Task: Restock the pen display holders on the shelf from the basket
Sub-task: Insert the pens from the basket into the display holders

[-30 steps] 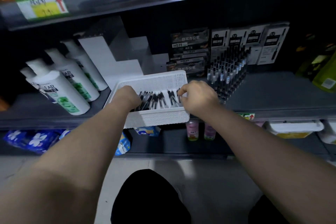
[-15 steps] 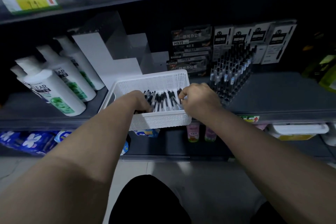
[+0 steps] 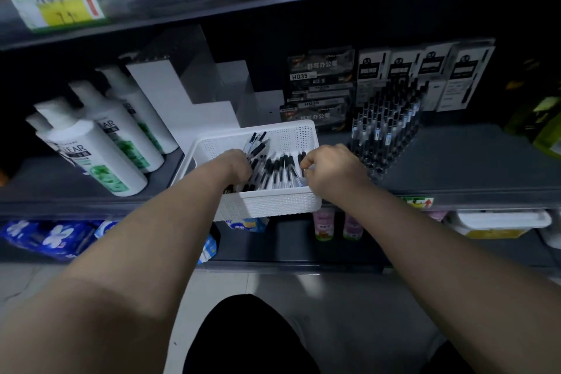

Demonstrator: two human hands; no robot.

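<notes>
The white basket [image 3: 267,203] was set at the front edge of the shelf [image 3: 470,161], its near wall apparently overhanging the lip. The pens [image 3: 279,170] were laid in it in a rough row, lengthwise toward 12 o'clock. The left grip [image 3: 236,165] was curled inside the basket at its 9 o'clock side, and a few pens were held fanned up out of its fingers toward 1 o'clock. The right grip [image 3: 331,170] was bent over the row at the 3 o'clock side with its fingers curled down onto the pens. Whether one had been pinched there could not be told.

The step was judged to be the gathering of a bundle. It would be done best if the pens were squared up end to end before being lifted, so that none were dropped. Little downward push should be put on the near wall, lest the basket be tipped off.

The filled pen holder [image 3: 385,130] stood just beside the basket at 2 o'clock. No pens were seen in the white stepped holder [image 3: 182,106] at 11 o'clock, so it was judged the likelier destination. The shampoo bottles [image 3: 100,158] at 9 o'clock were to be kept clear of.
</notes>
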